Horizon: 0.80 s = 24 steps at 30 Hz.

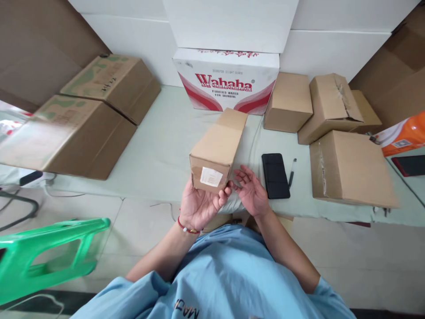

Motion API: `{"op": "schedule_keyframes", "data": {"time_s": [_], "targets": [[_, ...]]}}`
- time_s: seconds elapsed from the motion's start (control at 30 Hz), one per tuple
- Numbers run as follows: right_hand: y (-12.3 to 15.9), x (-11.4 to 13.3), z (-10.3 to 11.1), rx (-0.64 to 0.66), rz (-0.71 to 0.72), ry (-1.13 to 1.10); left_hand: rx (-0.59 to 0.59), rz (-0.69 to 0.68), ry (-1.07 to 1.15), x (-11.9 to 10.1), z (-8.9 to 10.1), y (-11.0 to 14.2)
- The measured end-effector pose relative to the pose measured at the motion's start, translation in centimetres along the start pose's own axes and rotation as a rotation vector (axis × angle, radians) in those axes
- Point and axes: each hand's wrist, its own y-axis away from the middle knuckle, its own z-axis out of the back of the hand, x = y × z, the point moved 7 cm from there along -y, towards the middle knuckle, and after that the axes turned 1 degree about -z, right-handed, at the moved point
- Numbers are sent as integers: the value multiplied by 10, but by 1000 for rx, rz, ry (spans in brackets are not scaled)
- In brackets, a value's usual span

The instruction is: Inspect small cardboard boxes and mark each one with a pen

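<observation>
A long brown cardboard box [217, 139] with a white label [211, 177] on its near end is in front of me, above the table's front edge. My left hand [203, 206] cups the near end from below, palm up, with its fingers around the lower edge. Just to the right of the box, my right hand [251, 190] is held palm up with its fingers loosely curled and apart. It grips nothing; whether a fingertip touches the box I cannot tell. The far underside of the box is hidden.
A white Wahaha carton [229, 84] stands at the back. Two large cartons [76, 133] sit at the left. To the right lie a black phone [275, 176], a pen [292, 174] and several brown boxes [355, 168]. A green stool [59, 248] is on the floor.
</observation>
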Motion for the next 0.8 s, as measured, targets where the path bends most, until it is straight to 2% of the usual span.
{"op": "schedule_keyframes", "data": {"time_s": [0.13, 0.37, 0.47, 0.67, 0.8], "targets": [[1, 0, -3, 20, -9, -87, -16, -35, 106, -9, -16, 5], [3, 1, -7, 24, -38, -184, 271, 26, 458, 12, -31, 12], [3, 2, -8, 29, -37, -196, 307, 40, 530, 22, -29, 12], [3, 0, -6, 32, -45, -220, 315, -15, 429, 22, -16, 8], [5, -3, -3, 5, -53, -204, 274, -28, 153, 21, -4, 0]]}}
